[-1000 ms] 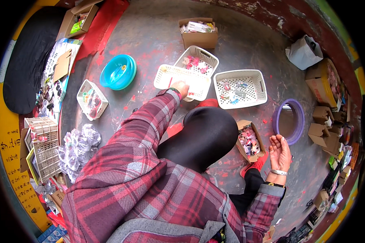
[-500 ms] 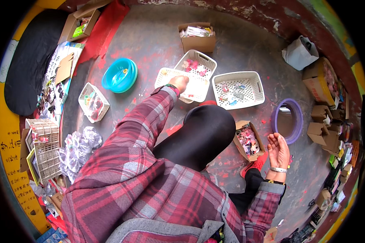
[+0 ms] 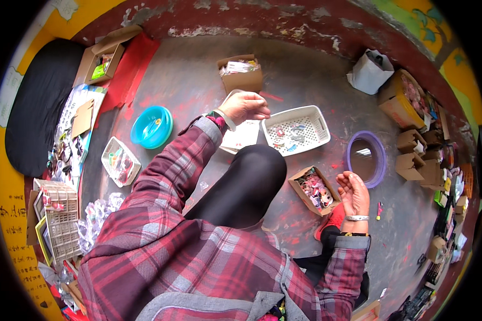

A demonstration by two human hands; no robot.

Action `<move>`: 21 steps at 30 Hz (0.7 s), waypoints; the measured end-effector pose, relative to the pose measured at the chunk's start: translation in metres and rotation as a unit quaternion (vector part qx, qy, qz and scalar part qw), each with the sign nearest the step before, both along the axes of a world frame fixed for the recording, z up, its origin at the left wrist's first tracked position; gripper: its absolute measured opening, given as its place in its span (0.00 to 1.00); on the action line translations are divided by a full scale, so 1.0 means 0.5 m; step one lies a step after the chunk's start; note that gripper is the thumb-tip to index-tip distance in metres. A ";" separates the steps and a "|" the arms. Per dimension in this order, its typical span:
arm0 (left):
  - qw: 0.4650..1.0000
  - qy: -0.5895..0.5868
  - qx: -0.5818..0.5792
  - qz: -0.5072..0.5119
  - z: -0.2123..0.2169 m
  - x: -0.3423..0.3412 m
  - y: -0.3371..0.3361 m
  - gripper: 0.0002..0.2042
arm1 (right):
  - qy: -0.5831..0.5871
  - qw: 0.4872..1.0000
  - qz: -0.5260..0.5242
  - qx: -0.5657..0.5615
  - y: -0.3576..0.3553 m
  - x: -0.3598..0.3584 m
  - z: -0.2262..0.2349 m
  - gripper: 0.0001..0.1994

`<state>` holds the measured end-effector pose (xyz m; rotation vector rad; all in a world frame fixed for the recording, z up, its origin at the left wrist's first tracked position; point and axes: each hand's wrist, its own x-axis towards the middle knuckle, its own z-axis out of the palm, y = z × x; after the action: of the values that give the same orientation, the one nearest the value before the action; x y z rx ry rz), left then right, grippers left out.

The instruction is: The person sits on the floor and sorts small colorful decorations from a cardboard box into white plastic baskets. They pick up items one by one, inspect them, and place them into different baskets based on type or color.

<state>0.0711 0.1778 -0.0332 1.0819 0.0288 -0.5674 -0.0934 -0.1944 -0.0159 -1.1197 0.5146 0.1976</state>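
My left hand (image 3: 246, 106) hangs above the white perforated baskets, its fingers loosely bent toward the right and slightly apart. I see nothing held in it. Beneath it, a white basket (image 3: 243, 137) shows only in part, hidden by the hand, sleeve and knee. Just right of it stands another white basket (image 3: 323, 126) with small coloured pieces at its bottom. My right hand (image 3: 353, 194), wearing a silver bangle, is raised palm up with loosely curved fingers and holds nothing. Beside it stands an open cardboard box (image 3: 299, 186) of small colourful items.
A purple-rimmed tub (image 3: 381, 174) stands right, a turquoise basin (image 3: 170, 127) and a small white basket (image 3: 110, 166) left. A cardboard box (image 3: 243, 82) sits beyond my left hand. Boxes line the right wall, near a white bag (image 3: 369, 76).
My left hand has risen off the white basket and opened from a fist. The far basket with pink pieces no longer shows. My view has shifted; the right hand remains raised.
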 end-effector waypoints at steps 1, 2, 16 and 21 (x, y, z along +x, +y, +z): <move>1.000 0.003 -0.006 -0.022 0.037 -0.007 -0.024 0.06 | -0.012 1.000 0.009 0.001 0.001 0.000 0.003 0.09; 0.999 0.007 -0.015 -0.045 0.070 -0.016 -0.049 0.07 | -0.018 1.000 0.007 -0.008 0.008 -0.001 0.016 0.09; 0.962 0.050 -0.013 -0.270 0.227 -0.211 -0.377 0.10 | -0.203 0.979 0.003 -0.007 -0.006 -0.049 0.150 0.15; 0.950 0.084 -0.010 -0.301 0.177 -0.225 -0.410 0.10 | -0.119 0.989 0.000 -0.087 -0.031 -0.064 0.136 0.06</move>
<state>-0.0416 -0.0274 0.0554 1.0154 -0.1634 -1.2080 -0.1252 -0.2099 0.0523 -1.2943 0.3234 0.0184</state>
